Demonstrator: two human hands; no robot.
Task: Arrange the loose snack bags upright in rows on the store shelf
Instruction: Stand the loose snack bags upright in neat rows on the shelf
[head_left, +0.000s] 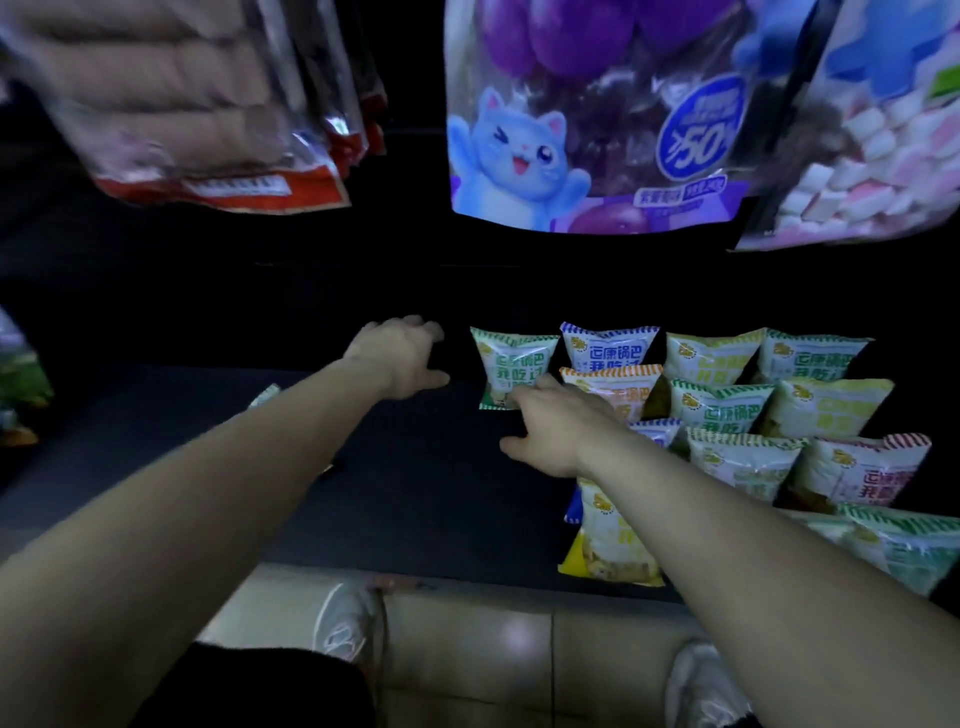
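Note:
Several small snack bags stand upright in rows on the right half of a dark shelf (395, 499). A green-striped bag (506, 364) stands alone at the back left of the rows. My right hand (556, 431) rests against an orange-striped bag (615, 387), fingers spread over its left side; whether it grips the bag is unclear. My left hand (402, 358) reaches over the bare shelf, left of the green-striped bag, fingers apart and holding nothing. A yellow bag (608, 540) stands at the front edge below my right forearm.
Large hanging bags fill the top: a red-edged one (208, 119), a purple one with a blue cat (592, 119), a marshmallow one (872, 156). A bag corner (262, 397) peeks out behind my left forearm. Tiled floor and my shoes (348, 623) lie below.

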